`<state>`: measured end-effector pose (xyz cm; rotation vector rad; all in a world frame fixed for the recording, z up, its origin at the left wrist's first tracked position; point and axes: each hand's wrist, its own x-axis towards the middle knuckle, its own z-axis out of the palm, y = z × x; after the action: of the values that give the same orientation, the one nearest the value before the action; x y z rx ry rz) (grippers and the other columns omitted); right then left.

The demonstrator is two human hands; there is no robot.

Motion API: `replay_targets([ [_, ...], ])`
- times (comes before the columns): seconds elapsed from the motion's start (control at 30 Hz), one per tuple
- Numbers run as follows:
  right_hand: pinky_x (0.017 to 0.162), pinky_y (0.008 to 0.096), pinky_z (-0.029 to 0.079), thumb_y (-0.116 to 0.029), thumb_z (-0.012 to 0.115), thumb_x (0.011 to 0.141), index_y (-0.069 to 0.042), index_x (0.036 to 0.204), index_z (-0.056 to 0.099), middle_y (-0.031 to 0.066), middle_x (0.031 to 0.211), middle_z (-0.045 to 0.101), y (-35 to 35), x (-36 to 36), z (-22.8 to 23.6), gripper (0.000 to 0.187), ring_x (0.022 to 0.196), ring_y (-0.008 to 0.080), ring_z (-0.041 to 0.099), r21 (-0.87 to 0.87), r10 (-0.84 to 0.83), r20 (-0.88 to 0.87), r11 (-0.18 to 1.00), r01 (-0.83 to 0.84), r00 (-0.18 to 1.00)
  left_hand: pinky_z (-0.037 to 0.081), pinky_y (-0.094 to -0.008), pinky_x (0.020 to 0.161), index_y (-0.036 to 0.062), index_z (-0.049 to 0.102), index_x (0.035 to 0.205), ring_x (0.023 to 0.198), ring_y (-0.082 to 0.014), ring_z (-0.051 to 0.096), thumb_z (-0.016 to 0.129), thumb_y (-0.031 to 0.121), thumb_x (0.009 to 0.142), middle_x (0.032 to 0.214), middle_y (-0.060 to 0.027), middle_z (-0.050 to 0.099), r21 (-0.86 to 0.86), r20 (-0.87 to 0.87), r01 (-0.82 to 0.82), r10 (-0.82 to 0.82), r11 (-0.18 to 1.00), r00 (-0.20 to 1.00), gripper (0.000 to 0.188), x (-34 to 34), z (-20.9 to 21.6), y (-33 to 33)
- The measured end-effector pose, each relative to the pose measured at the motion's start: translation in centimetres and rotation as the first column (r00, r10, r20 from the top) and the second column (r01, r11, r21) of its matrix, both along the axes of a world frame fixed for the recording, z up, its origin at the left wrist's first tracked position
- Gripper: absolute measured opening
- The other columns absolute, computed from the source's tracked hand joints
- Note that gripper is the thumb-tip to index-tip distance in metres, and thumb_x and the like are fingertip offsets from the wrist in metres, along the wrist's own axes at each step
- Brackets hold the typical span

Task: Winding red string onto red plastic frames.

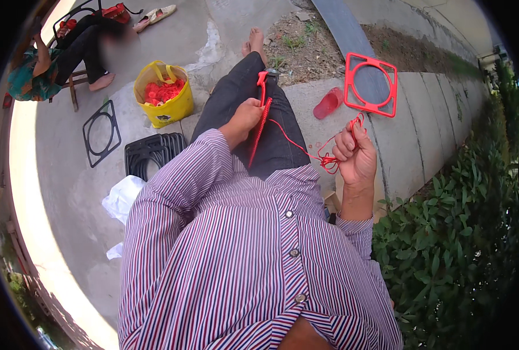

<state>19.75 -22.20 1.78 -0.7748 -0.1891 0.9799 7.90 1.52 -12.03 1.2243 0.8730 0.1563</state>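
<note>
My left hand [245,121] is closed round a red frame [261,129], held nearly edge-on above my lap. One edge of the frame looks ridged, as if wound with cord. A thin red cord [291,140] runs from beside it across to the right. Raised at the right, my right hand [355,150] is closed on this cord. A loose tangle of the cord [329,163] hangs beside the fingers, and a small loop sticks out above them.
Right of my legs are a red cup-like container [328,104] and another red square frame [370,109]. A yellow bag [175,111] of red pieces stands left, near stacked black frames [137,153] and a single black frame [113,131]. Another person [35,73] sits far left. Bushes [446,251] border the right.
</note>
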Motion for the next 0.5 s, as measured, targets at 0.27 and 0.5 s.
replay_targets([
  [0.27,0.045,0.0222,0.025,-0.019,0.046,0.099,-0.002,0.096,0.056,-0.0025,0.062,0.036,-2.9,6.4,6.3,0.020,0.052,0.0072,0.029,0.231,-0.165,0.132,0.964,0.132,0.977,0.047,-0.0254,0.069,-0.0008,0.056,0.109,0.076,-0.0119,0.056,0.056,0.006,0.090,0.095,-0.0071,0.059,0.364,0.036,-0.138,0.134,0.921,0.990,0.021,-1.5,2.2,-0.5],
  [0.5,0.046,0.0235,0.026,-0.020,0.042,0.100,-0.002,0.099,0.053,-0.0018,0.062,0.037,2.8,3.1,7.9,0.021,0.052,0.0077,0.029,0.358,0.119,-0.011,0.928,-0.107,0.993,0.049,-0.0312,0.075,0.0052,0.047,0.128,0.079,-0.0236,0.059,0.063,-0.004,0.070,0.125,-0.0125,0.052,0.808,0.107,0.212,-0.492,0.549,0.864,0.061,-3.2,12.5,-3.3],
])
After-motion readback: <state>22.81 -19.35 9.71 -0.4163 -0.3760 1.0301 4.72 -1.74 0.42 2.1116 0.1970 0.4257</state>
